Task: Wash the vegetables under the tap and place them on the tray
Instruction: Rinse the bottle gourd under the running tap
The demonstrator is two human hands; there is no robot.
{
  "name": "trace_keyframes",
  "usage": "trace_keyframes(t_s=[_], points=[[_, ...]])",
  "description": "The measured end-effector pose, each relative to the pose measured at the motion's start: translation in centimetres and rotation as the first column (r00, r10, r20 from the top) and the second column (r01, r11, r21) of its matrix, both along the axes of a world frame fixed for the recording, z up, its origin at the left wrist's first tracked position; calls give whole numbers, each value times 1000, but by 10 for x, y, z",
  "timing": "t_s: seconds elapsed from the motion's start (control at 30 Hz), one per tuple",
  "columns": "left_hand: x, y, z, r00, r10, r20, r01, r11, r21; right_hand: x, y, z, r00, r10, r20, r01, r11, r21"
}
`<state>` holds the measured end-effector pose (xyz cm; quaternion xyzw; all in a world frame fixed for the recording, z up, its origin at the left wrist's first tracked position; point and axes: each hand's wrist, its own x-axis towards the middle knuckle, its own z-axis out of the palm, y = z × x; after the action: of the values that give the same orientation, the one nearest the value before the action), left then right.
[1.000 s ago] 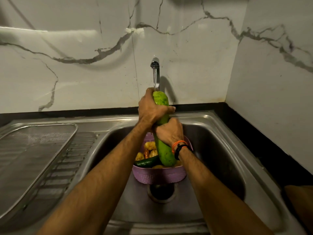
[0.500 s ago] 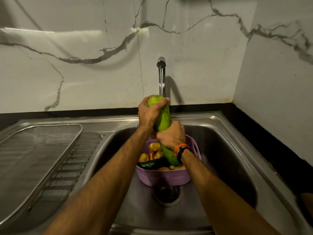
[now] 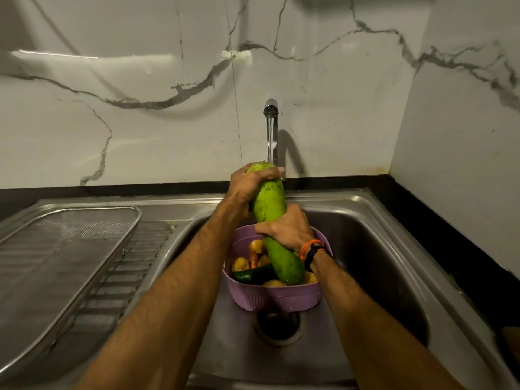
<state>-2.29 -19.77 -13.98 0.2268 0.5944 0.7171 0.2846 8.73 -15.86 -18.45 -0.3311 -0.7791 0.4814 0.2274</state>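
Left hand [image 3: 247, 184] grips the gourd [image 3: 271, 209] top under the tap [image 3: 271, 108]; right hand [image 3: 287, 230] grips lower down, above the basket [image 3: 275, 298]. Wet skin (probably slick) could slip free.

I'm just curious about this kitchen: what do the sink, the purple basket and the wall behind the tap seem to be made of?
The sink looks like brushed stainless steel: grey, with soft reflections. The purple basket seems to be matte moulded plastic, its side ribbed with fine slots. The wall looks like polished marble or marble-look tile: glossy white with grey veins; which one cannot be told.
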Motion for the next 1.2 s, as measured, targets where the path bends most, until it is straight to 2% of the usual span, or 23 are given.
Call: trace_keyframes(t_s=[0.07,0.13,0.23,0.3,0.4,0.5,0.57,0.63,0.67,0.77,0.83,0.93,1.0,1.1,1.2], points=[[-3,-2,-8,992,-51,117,37,992,121,-3,1,-2,1000,16,-12,-16,1000,5],[3,-2,-10,990,31,139,-52,987,151,-6,-1,-5,999,-39,-1,39,998,53],[24,4,-13,971,232,-51,-233,972,-10,-8,-2,-10,986,-168,3,165,970,181],[40,10,-17,909,344,-237,-380,916,-131,-8,-1,-12,974,-225,35,203,928,313],[52,16,-18,795,437,-421,-521,847,-104,-4,3,-13,976,-214,49,178,902,393],[44,18,-13,774,381,-506,-483,872,-83,0,4,-8,986,-165,4,154,926,344],[29,16,-11,851,305,-428,-386,915,-115,4,4,-4,993,-121,10,113,950,291],[18,11,-11,957,225,-181,-243,967,-82,9,2,0,997,-70,26,61,967,249],[14,8,-13,976,198,-93,-203,978,-52,10,2,1,999,-39,36,30,973,230],[7,-4,-20,984,177,25,-177,984,23,2,7,-3,986,141,89,-153,976,153],[5,-12,-25,990,101,97,-114,984,138,-1,13,-5,962,269,40,-268,963,-26],[3,-21,-29,994,-35,103,5,961,278,2,22,-11,911,411,-43,-405,865,-296],[3,-24,-30,993,-100,69,73,943,325,4,23,-13,893,450,-30,-429,827,-363],[2,-20,-29,994,-104,35,88,945,314,-2,22,-14,932,362,25,-337,888,-311],[7,-14,-27,999,27,25,-32,972,234,-3,19,-11,971,223,92,-209,968,-143]])
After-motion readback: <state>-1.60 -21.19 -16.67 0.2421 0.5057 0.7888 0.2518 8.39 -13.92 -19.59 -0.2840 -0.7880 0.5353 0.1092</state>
